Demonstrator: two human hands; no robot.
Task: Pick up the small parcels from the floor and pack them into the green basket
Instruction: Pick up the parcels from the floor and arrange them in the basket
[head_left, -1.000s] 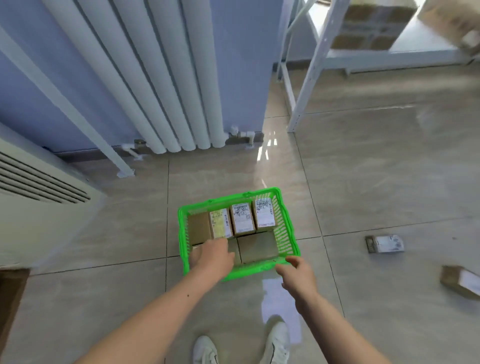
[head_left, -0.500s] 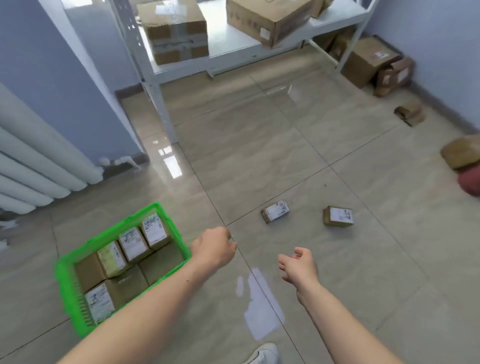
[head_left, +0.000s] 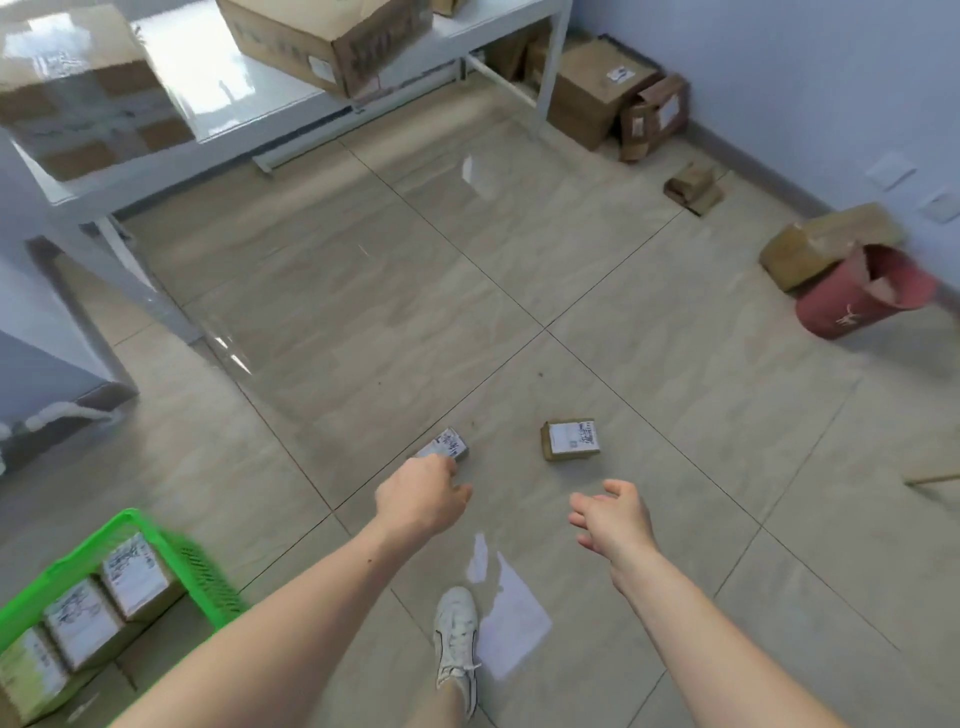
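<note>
Two small parcels lie on the tiled floor: a white-labelled parcel (head_left: 448, 443) just beyond my left hand (head_left: 421, 500), and a brown parcel with a white label (head_left: 570, 440) further right. My left hand reaches down over the near end of the first parcel with its fingers bent, holding nothing. My right hand (head_left: 613, 515) hovers empty with relaxed fingers, below the brown parcel. The green basket (head_left: 208, 577) sits at the bottom left with several labelled parcels (head_left: 135, 574) standing inside.
A white metal shelf (head_left: 249, 124) with cardboard boxes (head_left: 332, 36) stands at the back left. More boxes (head_left: 592, 93) line the right wall, beside a red bucket (head_left: 857, 304). My white shoe (head_left: 457, 631) is between my arms.
The view has swung right, away from the basket. Both hands have moved toward the two parcels on the floor; my left hand now reaches the nearer one.
</note>
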